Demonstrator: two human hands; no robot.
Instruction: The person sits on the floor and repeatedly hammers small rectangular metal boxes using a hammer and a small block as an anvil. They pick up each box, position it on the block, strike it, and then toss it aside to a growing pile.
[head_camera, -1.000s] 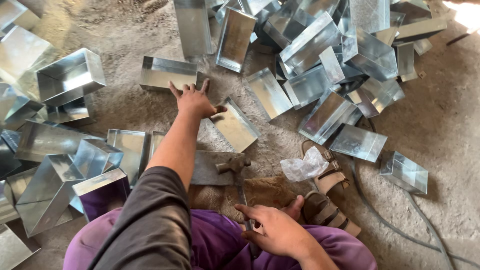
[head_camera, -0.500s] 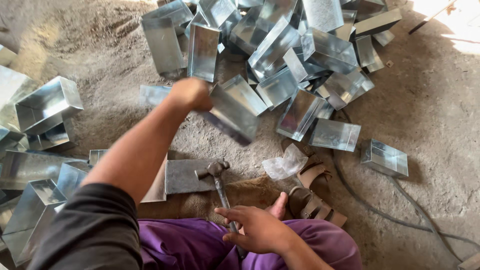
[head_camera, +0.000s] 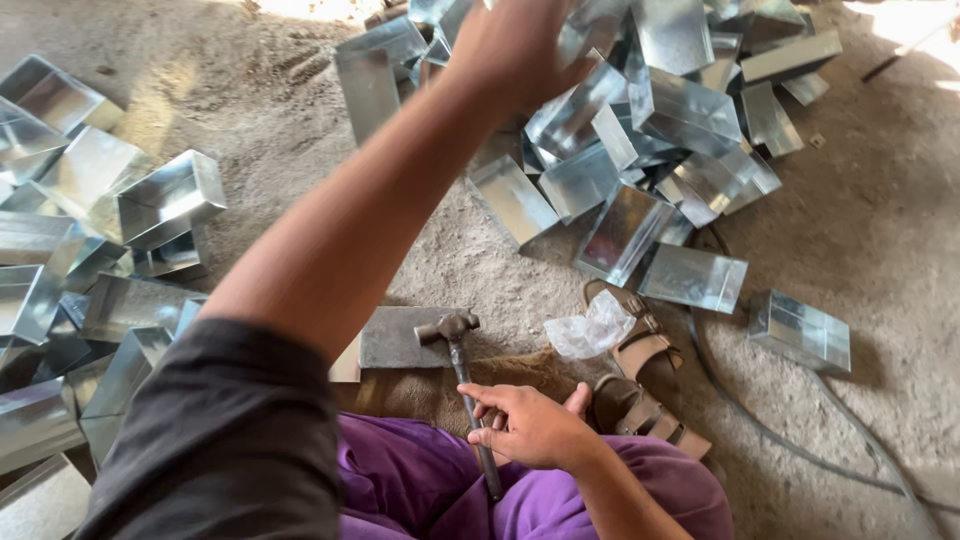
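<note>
Steel-headed hammer (head_camera: 462, 375) lies with its handle under the right hand (head_camera: 528, 425), whose fingers curl loosely around it; the head rests on a flat grey metal block (head_camera: 400, 338). Raised left hand (head_camera: 515, 45) blurs over the heap of shiny tin boxes (head_camera: 640, 110); its grip cannot be told. Brown sandals (head_camera: 640, 375) and crumpled plastic (head_camera: 590, 330) lie just beside, on sandy ground (head_camera: 880, 230).

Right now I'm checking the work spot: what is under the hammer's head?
The hammer head rests on a flat grey metal slab lying on the dirt floor. The right hand touches its handle. What lies beneath the slab is covered.
</note>
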